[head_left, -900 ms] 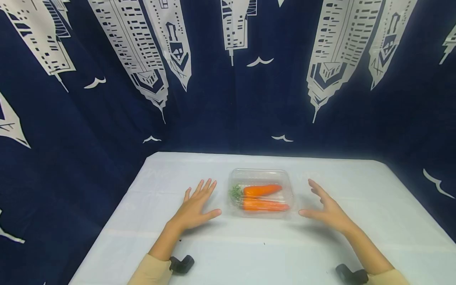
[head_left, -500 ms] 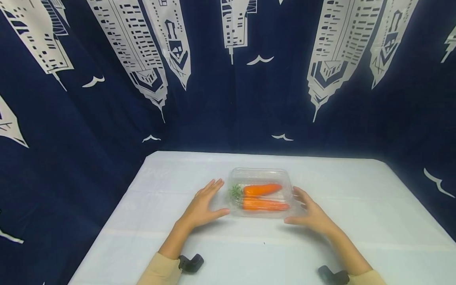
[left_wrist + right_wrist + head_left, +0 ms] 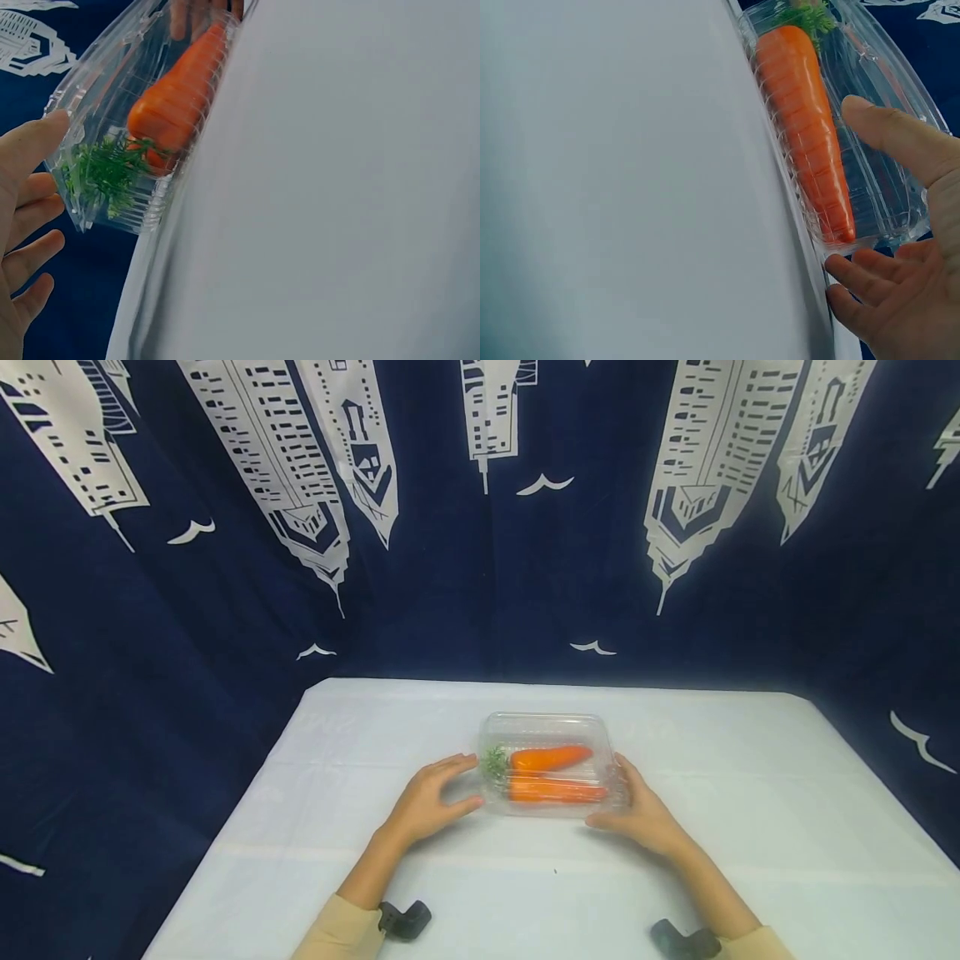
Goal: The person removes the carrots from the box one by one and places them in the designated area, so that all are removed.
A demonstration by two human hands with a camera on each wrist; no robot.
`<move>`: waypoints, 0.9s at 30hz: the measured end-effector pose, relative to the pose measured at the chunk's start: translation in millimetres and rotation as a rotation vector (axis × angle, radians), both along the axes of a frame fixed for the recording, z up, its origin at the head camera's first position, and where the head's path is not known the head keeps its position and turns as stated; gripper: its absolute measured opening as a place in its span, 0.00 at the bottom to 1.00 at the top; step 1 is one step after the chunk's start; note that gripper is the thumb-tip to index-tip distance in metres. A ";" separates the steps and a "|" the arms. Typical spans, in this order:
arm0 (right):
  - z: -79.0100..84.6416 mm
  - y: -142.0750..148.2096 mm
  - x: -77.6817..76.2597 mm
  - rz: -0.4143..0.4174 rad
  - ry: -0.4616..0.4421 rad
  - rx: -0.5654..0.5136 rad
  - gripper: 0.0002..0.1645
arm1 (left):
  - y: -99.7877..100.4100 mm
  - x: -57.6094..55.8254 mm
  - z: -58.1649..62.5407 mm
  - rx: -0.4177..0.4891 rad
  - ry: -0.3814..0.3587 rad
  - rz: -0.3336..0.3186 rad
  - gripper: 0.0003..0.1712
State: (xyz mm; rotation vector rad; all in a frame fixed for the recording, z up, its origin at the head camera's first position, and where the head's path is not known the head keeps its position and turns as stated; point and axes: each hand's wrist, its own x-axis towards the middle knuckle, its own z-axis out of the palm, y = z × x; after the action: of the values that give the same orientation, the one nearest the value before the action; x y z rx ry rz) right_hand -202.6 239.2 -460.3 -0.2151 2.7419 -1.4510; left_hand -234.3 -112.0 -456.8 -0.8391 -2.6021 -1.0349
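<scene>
A clear plastic clamshell container [image 3: 551, 727] lies closed on the white table. Inside show two orange carrots [image 3: 553, 757], one behind the other, with feathery green tops [image 3: 495, 764] at the left end. My left hand [image 3: 426, 800] is at the container's left side, thumb and fingers spread apart, tips right at the edge. At the opposite end, my right hand [image 3: 647, 814] has its fingers along the right side and its thumb by the front right corner. In the right wrist view, the right thumb [image 3: 889, 131] overlaps the container's clear wall, with the fingers below its end.
The white table [image 3: 480, 893] spreads around the container. Behind and beside it hangs a dark blue cloth [image 3: 495, 593] printed with white buildings and birds. Dark wrist devices sit on the left wrist [image 3: 405, 920] and right wrist [image 3: 682, 941].
Both hands have moved inward to the container, the right from farther off, and their fingers have drawn in toward its sides. The container has stayed in place on the table.
</scene>
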 end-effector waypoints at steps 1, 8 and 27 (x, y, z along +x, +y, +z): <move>-2.1 0.1 -0.8 -0.002 0.002 0.007 0.67 | 0.3 0.0 -0.5 0.001 0.000 0.001 0.34; -11.9 -1.5 -4.2 -0.027 0.002 0.032 0.64 | 2.3 -0.1 -3.6 0.018 0.011 0.011 0.31; -17.8 -1.5 -6.7 -0.077 0.055 0.042 0.59 | 8.5 -7.2 8.1 0.034 0.230 0.010 0.23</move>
State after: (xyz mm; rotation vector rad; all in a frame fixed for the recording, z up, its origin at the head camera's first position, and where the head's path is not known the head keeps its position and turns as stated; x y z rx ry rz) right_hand -209.4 237.7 -478.0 -0.1524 2.8516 -1.4249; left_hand -241.5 -103.5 -448.7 -0.8798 -2.3876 -0.9182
